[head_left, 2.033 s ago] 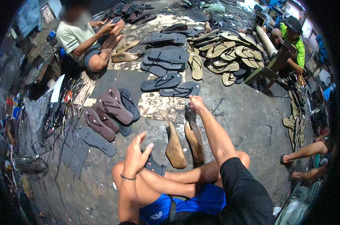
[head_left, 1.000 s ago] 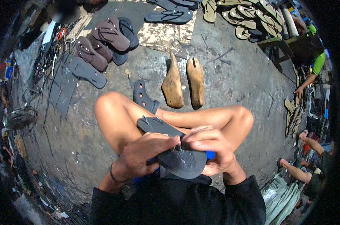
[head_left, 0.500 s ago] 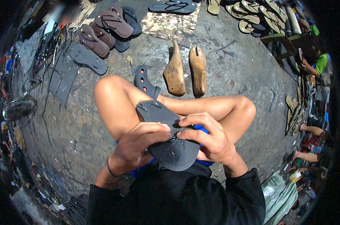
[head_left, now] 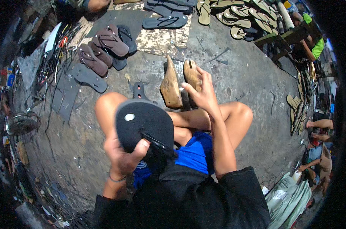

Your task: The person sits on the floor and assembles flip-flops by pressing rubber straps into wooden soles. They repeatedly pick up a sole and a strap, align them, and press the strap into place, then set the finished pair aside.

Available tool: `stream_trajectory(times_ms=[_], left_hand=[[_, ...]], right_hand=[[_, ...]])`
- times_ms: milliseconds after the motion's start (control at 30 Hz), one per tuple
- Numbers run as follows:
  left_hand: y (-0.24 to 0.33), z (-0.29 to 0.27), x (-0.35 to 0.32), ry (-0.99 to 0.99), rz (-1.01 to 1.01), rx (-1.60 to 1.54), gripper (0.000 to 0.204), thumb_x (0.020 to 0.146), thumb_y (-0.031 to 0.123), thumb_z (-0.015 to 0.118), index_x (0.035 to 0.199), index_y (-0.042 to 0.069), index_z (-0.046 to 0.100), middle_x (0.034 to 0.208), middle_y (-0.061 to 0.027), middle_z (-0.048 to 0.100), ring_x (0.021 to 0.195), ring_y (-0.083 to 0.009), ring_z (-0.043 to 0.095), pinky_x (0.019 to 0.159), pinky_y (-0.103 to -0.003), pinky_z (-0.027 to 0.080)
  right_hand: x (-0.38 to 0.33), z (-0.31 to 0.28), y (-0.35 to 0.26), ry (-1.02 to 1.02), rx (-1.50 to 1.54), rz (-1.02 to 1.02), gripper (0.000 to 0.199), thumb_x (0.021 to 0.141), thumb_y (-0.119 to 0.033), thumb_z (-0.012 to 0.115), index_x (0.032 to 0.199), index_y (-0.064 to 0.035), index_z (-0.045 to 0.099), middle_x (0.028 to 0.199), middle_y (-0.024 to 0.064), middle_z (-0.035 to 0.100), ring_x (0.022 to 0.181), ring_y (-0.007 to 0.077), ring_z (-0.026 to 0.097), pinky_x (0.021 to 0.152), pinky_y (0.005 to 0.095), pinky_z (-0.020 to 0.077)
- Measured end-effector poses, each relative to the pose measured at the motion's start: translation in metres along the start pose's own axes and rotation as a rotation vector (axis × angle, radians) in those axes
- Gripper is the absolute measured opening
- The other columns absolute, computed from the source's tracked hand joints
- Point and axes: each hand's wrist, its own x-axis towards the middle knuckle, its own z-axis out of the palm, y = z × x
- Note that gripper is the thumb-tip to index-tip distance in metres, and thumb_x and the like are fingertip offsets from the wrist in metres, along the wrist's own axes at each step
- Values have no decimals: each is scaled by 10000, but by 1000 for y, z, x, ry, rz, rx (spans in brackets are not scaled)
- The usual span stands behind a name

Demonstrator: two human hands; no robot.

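Note:
My left hand point(head_left: 123, 154) grips a black flip-flop point(head_left: 142, 118) above my lap, thumb on its upper face near the black strap. The wide end faces up and away, with a small white oval on it. Out in front, my right hand point(head_left: 205, 91) closes round the right-hand wooden shoe last point(head_left: 191, 72), thumb at its left side and fingers at its right. The hand hides the last's lower part. Just left of it a second wooden shoe last point(head_left: 171, 86) lies on the floor, its narrow tip pointing away.
Brown flip-flops point(head_left: 110, 42) and a bare grey sole point(head_left: 89, 79) lie at the left. Black flip-flops point(head_left: 164, 22) rest at the far side, tan ones point(head_left: 234, 15) at the far right. A fan point(head_left: 22, 123) stands left. Another person point(head_left: 314, 47) sits at the right.
My right hand has left the flip-flop and reached forward to the right-hand shoe last. My left hand has turned the flip-flop and moved it left. The view has shifted slightly.

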Motion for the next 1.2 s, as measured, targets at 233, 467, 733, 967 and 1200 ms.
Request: stream_trajectory(times_ms=[233, 467, 733, 967, 1200], left_hand=[[-81, 25, -49, -499, -737, -742, 663, 821, 187, 710, 1374, -35, 420, 1274, -176, 590, 1147, -274, 612, 979, -390, 502], [-99, 19, -13, -331, -325, -688, 743, 890, 398, 699, 1411, -34, 390, 1344, -155, 548, 1126, -225, 618, 887, -340, 553], [-112, -1, 42, -20, -155, -736, 620, 1023, 479, 411, 1383, -24, 455, 1247, -152, 609, 1123, -220, 606, 969, -355, 493], [-136, 19, -15, 153, -389, -1000, 1025, 880, 812, 142, 1402, -29, 407, 1292, -227, 575, 1085, -320, 627, 937, -437, 526], [-145, 10, -8, 171, -416, -967, 1023, 877, 818, 175, 1362, -40, 449, 1200, -206, 630, 1007, -310, 659, 919, -426, 538]], right_hand=[[-4, 37, 103, -151, -405, 443, 717, 799, -205, 740, 1357, 91, 400, 1194, 255, 606, 1099, 405, 606, 965, 459, 481], [-52, -38, -10, -100, 1006, 667, 532, 878, -240, 659, 1301, 49, 515, 1192, 127, 635, 1091, 225, 611, 933, 352, 497], [-147, -92, -135, -487, 832, 623, 617, 852, -223, 714, 1330, 88, 476, 1256, 168, 606, 1173, 220, 574, 987, 354, 463], [-147, -18, -155, -364, -105, -124, 677, 802, -217, 754, 1336, 82, 465, 1238, 258, 592, 1053, 380, 627, 875, 406, 528], [-157, 26, -147, -158, -133, -141, 678, 762, -171, 773, 1322, 82, 487, 1228, 267, 605, 1036, 378, 656, 858, 392, 542]])
